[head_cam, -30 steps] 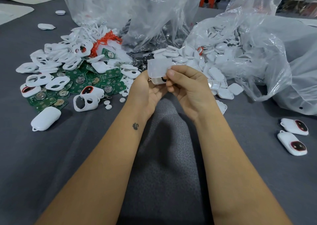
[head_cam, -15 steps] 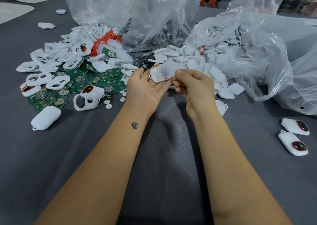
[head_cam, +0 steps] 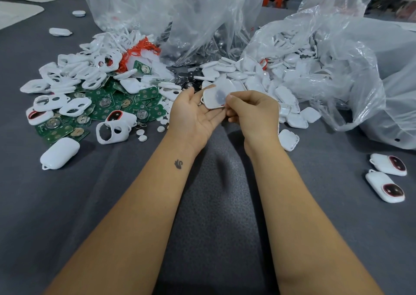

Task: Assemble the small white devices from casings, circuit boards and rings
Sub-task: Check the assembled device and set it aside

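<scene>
- Head view: a white casing (head_cam: pixel 213 98) is held above the surface, just beyond the palm of the left hand (head_cam: pixel 193 117), which lies open, fingers straight, under its near edge.
- The right hand (head_cam: pixel 253 111) is curled, fingertips pinching the casing's right edge; a dark blurred patch is seen on the casing face, what it is cannot be told.
- Risk: the pinch is taken only at one edge, so the casing could be twisted out and dropped into the pile of white casing halves (head_cam: pixel 258 78) beneath, where it would be lost among lookalikes.
- Risk: if a loose part is seated inside, it could be tipped out by the tilt; this is judged, not seen.
- Risk: green circuit boards (head_cam: pixel 105 105) and ring-shaped casings (head_cam: pixel 76 74) are heaped together at left, so wrong picks are likely.
- Surface: grey cloth-like cover (head_cam: pixel 213 204); two finished devices (head_cam: pixel 386 175) are set aside at right, small white discs (head_cam: pixel 141 135) lie loose.
- Room: clear plastic bags (head_cam: pixel 326 58) are slumped behind the piles; little else is made out.
</scene>
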The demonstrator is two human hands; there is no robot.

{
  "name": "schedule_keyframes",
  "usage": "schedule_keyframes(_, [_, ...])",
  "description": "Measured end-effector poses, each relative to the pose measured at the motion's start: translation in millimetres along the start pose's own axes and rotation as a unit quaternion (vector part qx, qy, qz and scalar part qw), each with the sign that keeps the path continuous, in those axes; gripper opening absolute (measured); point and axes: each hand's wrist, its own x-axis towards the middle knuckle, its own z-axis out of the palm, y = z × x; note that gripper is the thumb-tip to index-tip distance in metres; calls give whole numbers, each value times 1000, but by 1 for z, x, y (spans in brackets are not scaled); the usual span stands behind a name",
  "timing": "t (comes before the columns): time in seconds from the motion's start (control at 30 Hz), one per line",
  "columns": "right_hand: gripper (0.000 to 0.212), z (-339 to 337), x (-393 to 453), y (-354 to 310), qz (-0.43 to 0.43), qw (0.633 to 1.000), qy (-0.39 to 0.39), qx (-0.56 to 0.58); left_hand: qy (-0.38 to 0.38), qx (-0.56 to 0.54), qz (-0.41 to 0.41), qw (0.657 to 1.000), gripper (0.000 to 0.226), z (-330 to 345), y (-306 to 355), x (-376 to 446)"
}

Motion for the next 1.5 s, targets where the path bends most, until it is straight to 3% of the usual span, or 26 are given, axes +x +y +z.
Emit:
schedule_keyframes(0.33, [12, 1, 3, 6, -45, 991, 33, -125, -9, 9, 3, 1000, 30, 3, -1, -1])
schedule_keyframes(0.57, [11, 1, 2, 4, -65, 984, 28, -166, -16, 114, 56, 992, 30, 3, -8, -1])
schedule_keyframes(0.83, [9, -4, 3, -4, 4, 999, 34, -13, -13, 116, 54, 992, 28, 4, -8, 0])
schedule_keyframes(0.97, [3, -3, 2, -2, 3, 999, 1, -47, -30, 131, 52, 990, 28, 2, -9, 0])
schedule_keyframes(1.5, [11, 0, 3, 5, -39, 993, 32, -104, -57, 162, 55, 984, 32, -1, -7, 1])
